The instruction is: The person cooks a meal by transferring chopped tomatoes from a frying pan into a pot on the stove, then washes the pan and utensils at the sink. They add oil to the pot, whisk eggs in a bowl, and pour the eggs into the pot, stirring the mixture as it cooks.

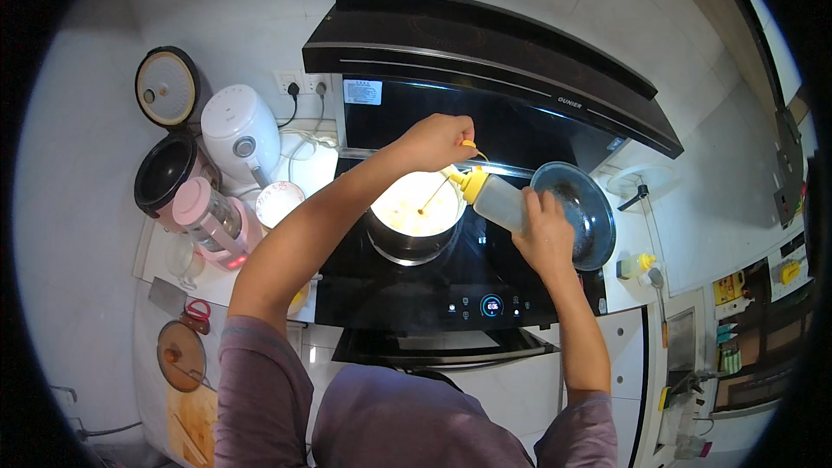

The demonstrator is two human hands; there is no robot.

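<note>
My right hand [547, 234] grips a clear plastic squeeze bottle [499, 202] with a yellow top, tilted so its nozzle points left over a steel pot [408, 248]. A thin brown stream runs from the nozzle into the pot. Pale, brightly lit food [406, 211] fills the pot, its details washed out by glare. Above the bottle, my left hand [442, 141] pinches the small yellow cap [468, 143], which a thin yellow strap appears to tie to the nozzle. The pot stands on the left side of a black glass cooktop [396, 296].
A dark wok [582, 227] sits right of the bottle. The range hood [481, 45] overhangs the back. Left stand an open rice cooker [166, 169], a white air fryer [237, 130], a pink kettle [211, 221] and a bowl [280, 203]. Another yellow-topped bottle [634, 266] stands at right.
</note>
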